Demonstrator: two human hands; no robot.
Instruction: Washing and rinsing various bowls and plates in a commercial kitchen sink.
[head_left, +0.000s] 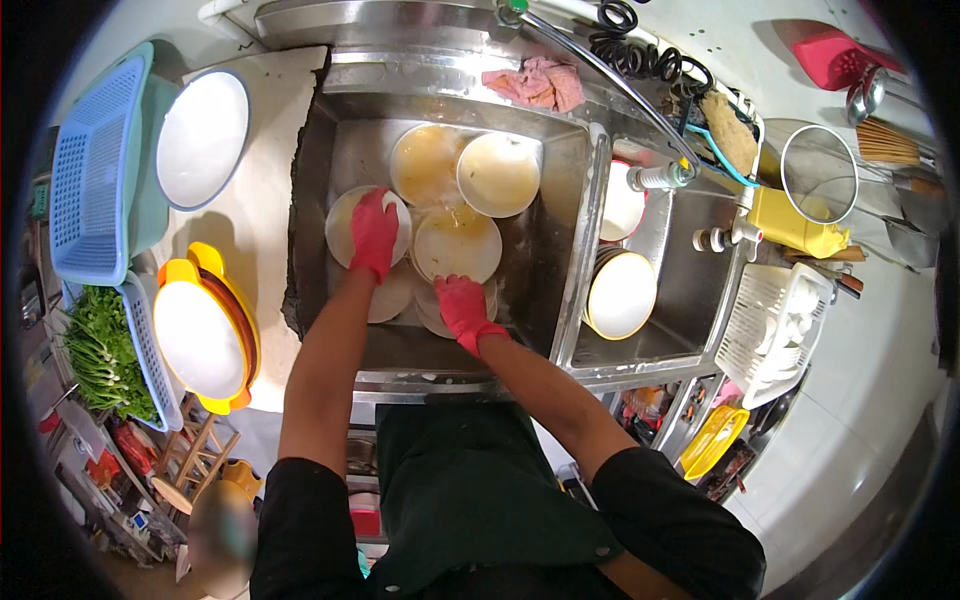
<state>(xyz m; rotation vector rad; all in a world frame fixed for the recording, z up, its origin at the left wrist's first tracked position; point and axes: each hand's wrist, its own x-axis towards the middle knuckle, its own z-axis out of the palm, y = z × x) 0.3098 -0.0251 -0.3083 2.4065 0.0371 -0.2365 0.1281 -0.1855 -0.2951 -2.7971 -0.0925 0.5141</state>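
Observation:
My left hand (373, 231), in a pink rubber glove, grips a white cloth or sponge, only partly visible, and presses on a round white plate (341, 225) in the large stainless sink. My right hand (462, 306), gloved alike, rests at the near edge of another white plate (459, 244) that lies over more stacked plates; whether it grips the plate I cannot tell. Behind them lie a plate with yellowish liquid (426, 165) and a white plate (499, 174).
The smaller right basin holds stacked yellow-rimmed bowls or plates (622, 295) and a red-rimmed one (622, 201). A spray faucet (660, 177) hangs over it. A pink cloth (536, 84) lies on the back ledge. Oval dishes (201, 339) and blue baskets (97, 172) stand at left.

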